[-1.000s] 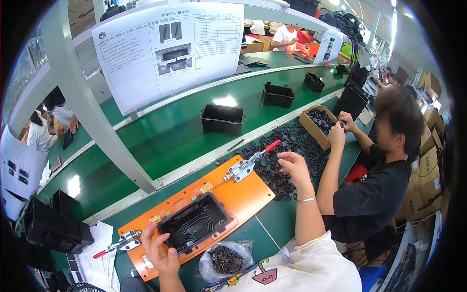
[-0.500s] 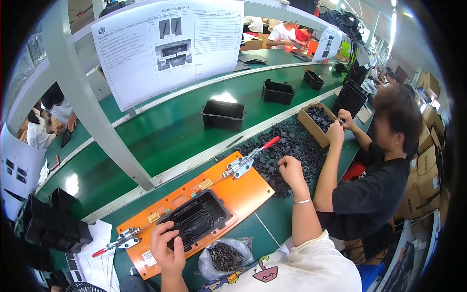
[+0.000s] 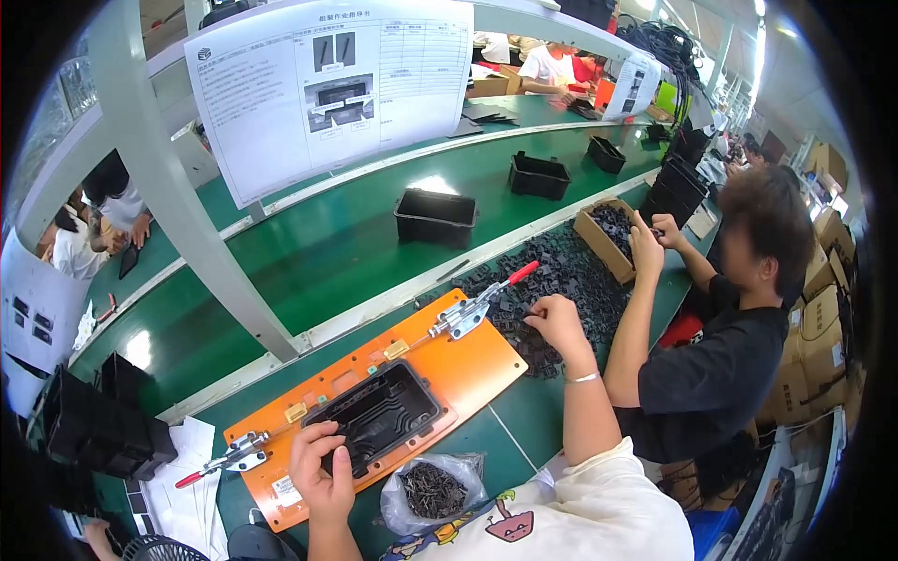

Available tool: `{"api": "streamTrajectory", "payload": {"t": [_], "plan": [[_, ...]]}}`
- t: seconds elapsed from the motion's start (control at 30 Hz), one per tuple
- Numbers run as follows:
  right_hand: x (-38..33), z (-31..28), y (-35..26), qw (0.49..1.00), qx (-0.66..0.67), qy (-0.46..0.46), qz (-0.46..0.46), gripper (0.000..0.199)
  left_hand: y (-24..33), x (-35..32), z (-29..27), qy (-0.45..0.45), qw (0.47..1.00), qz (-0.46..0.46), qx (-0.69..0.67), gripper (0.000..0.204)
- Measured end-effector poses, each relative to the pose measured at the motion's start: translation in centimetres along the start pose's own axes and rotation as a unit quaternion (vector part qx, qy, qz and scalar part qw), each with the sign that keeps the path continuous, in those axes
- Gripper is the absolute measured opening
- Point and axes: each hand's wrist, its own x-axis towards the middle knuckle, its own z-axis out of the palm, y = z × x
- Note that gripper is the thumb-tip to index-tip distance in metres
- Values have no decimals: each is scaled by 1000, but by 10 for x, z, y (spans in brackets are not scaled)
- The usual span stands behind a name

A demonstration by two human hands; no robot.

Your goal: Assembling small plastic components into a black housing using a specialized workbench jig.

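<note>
Nearby, a screw bag flanks the orange jig.

Your left hand rests on the black tray, a shallow rectangular plastic shell lying open side up on the orange jig. Your right hand reaches into the pile of small black parts heaped just beside the jig's right end.
</note>
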Motion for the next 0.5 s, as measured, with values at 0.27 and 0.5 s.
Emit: {"api": "streamTrajectory", "payload": {"t": [0.27, 0.5], "plan": [[-62, -48, -130, 869, 297, -218, -330, 18, 55, 1, 7, -174, 966, -123, -149, 18], [-96, -15, -205, 828, 278, -250, -417, 16, 51, -5, 14, -102, 877, -274, -380, 26]]}}
